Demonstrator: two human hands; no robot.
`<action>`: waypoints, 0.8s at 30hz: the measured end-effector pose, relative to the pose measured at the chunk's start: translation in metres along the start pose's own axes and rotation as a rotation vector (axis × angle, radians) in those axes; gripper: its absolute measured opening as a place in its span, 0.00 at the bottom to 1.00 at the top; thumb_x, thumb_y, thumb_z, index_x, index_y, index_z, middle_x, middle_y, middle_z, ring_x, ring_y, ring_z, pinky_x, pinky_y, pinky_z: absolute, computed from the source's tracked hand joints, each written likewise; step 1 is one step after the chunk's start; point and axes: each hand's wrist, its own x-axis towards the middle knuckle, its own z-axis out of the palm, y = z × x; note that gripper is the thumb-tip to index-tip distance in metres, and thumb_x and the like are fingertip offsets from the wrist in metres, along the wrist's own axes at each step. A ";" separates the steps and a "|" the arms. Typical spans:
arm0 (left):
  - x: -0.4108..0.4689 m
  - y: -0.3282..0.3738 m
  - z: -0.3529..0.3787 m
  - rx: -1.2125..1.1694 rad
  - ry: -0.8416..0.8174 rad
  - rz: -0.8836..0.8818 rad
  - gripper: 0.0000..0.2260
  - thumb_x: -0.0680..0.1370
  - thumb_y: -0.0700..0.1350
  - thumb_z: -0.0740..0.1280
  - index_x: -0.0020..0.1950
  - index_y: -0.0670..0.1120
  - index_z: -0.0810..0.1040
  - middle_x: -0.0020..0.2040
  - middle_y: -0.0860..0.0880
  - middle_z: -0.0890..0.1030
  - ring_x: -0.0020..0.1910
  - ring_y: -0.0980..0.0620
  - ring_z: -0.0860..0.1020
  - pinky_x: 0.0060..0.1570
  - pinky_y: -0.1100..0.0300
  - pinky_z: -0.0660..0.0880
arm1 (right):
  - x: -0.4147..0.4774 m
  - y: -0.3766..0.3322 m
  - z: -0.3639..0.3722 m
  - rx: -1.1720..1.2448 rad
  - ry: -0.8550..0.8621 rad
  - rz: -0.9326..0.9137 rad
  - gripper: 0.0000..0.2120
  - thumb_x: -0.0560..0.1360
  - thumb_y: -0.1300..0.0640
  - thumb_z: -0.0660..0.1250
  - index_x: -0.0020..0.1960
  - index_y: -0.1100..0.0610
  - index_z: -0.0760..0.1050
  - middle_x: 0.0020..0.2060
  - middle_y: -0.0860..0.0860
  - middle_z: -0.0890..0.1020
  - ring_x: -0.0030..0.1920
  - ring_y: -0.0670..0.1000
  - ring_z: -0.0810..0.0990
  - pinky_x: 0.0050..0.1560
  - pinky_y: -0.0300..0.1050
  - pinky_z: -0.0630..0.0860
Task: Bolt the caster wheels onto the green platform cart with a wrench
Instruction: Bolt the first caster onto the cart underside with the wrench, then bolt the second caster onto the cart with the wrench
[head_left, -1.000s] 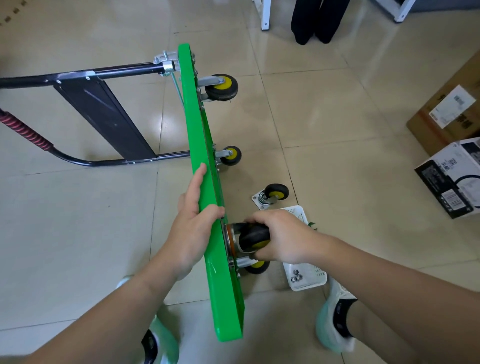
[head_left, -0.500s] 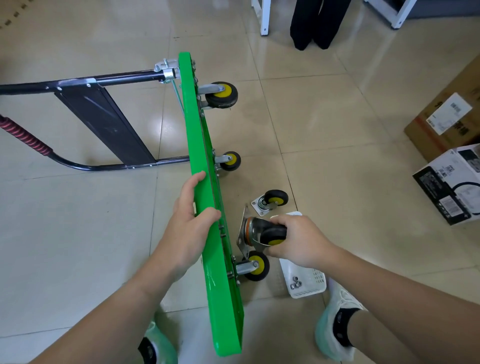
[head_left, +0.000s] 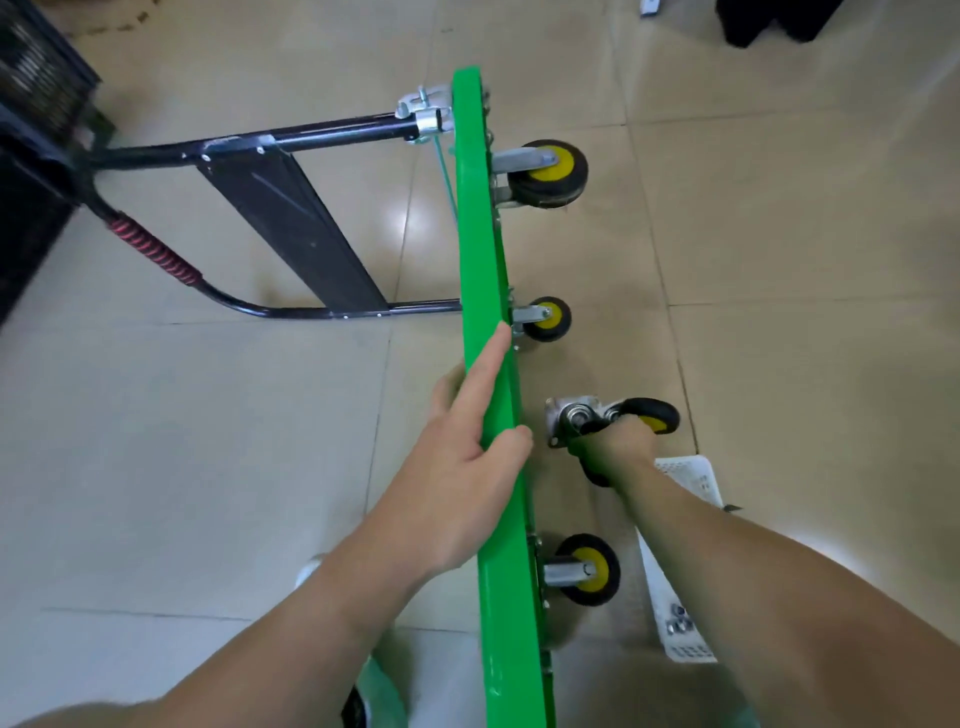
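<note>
Green platform (head_left: 488, 312) stands on its long edge on the floor (head_left: 208, 467), its black handle (head_left: 291, 135) folded out on the deck side and its underside facing the other way. The left hand (head_left: 457, 483) grips the platform's upper edge, thumb hooked over it, and holds it upright.

Three casters are on the underside: the far caster (head_left: 545, 174) at the end by the handle hinge, the middle caster (head_left: 545, 318) partway along, and the near caster (head_left: 587, 569) towards the person. From this angle I cannot tell how tightly they are bolted.

The right hand (head_left: 618, 452) is curled round a loose caster (head_left: 571, 421) low down, just beside the underside between the middle and near casters, its mounting plate turned roughly toward the platform but not against it. A second black wheel shows right at that hand; I cannot tell cleanly which body it belongs to.

A white basket (head_left: 691, 478) lies on the floor near the underside with nuts (head_left: 678, 621) in it. No wrench is in view.

I judge the job partly done: at least one caster is yet to be seated, bolted and tightened.
</note>
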 end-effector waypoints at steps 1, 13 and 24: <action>0.001 -0.001 -0.002 0.014 -0.002 0.004 0.35 0.83 0.44 0.63 0.80 0.71 0.50 0.75 0.61 0.61 0.51 0.86 0.65 0.48 0.86 0.59 | 0.008 -0.001 0.005 -0.008 -0.002 0.004 0.12 0.69 0.55 0.75 0.45 0.62 0.77 0.37 0.54 0.79 0.32 0.48 0.73 0.22 0.39 0.64; 0.012 -0.003 -0.003 -0.052 0.012 0.018 0.37 0.75 0.51 0.61 0.79 0.75 0.50 0.70 0.77 0.58 0.61 0.86 0.62 0.52 0.87 0.58 | 0.039 -0.008 0.041 -0.020 -0.103 0.061 0.12 0.80 0.61 0.61 0.62 0.60 0.76 0.57 0.56 0.81 0.46 0.48 0.79 0.36 0.38 0.70; 0.012 -0.002 -0.002 -0.070 0.002 0.014 0.36 0.75 0.51 0.61 0.77 0.78 0.51 0.67 0.82 0.60 0.64 0.82 0.64 0.55 0.85 0.60 | 0.059 0.011 0.033 0.584 -0.053 0.369 0.33 0.68 0.35 0.71 0.59 0.61 0.74 0.51 0.54 0.81 0.48 0.57 0.80 0.48 0.51 0.78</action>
